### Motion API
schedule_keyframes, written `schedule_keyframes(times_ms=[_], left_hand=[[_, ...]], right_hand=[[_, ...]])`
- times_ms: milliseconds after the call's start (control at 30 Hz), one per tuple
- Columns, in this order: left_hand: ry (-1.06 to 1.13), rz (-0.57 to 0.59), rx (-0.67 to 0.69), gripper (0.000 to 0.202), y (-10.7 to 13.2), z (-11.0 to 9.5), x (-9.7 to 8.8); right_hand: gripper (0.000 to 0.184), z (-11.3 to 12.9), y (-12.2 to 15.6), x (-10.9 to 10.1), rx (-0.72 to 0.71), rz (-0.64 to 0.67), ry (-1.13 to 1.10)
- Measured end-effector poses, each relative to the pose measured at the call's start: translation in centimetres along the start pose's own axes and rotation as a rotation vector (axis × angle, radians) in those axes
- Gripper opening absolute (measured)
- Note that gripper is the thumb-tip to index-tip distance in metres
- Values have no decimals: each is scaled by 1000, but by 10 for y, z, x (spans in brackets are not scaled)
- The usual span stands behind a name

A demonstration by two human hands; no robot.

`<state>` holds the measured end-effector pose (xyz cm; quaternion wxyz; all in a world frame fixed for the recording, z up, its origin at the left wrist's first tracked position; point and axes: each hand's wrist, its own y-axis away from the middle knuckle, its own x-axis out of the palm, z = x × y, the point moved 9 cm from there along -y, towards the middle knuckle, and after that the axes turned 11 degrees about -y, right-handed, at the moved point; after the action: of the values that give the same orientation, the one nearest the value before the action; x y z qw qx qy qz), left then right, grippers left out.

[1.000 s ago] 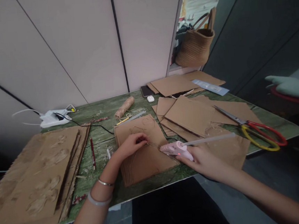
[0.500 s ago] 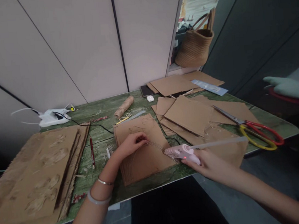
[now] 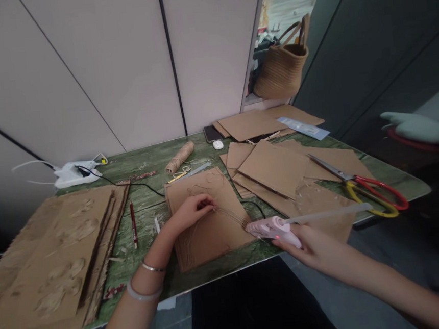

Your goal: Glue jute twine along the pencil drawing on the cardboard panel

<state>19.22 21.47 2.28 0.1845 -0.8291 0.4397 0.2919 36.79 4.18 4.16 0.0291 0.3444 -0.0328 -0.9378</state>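
Glue gun sits gripped in the right hand, fingers wrapped round its handle, nozzle pointing left across toward the left hand, at the right edge of the cardboard sheet. Now the left hand: thumb and forefinger pinched together on the twine strands, which slant from those fingertips rightward and nearer the wearer, right up to the nozzle. Only strands and bare cardboard lie between the two hands, so nothing blocks that line. Behind the gun, the glue stick juts out above the right wrist, pointing toward the scissors; just beyond the right hand loops a black cord, with loose cardboard pieces past it. Ahead of the left hand lies the twine spool; off to its left, a red pencil.
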Motion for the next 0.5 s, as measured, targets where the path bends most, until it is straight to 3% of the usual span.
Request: schedule_keyframes(times_ms=[367,500], left_hand=[[0,0,-4,17,0,-1,-1],[-5,-4,-9,17,0,1,-1]], right_hand=[[44,-5,15,-9,14,-53,112],[39,-7,19,-8,2,21,81]])
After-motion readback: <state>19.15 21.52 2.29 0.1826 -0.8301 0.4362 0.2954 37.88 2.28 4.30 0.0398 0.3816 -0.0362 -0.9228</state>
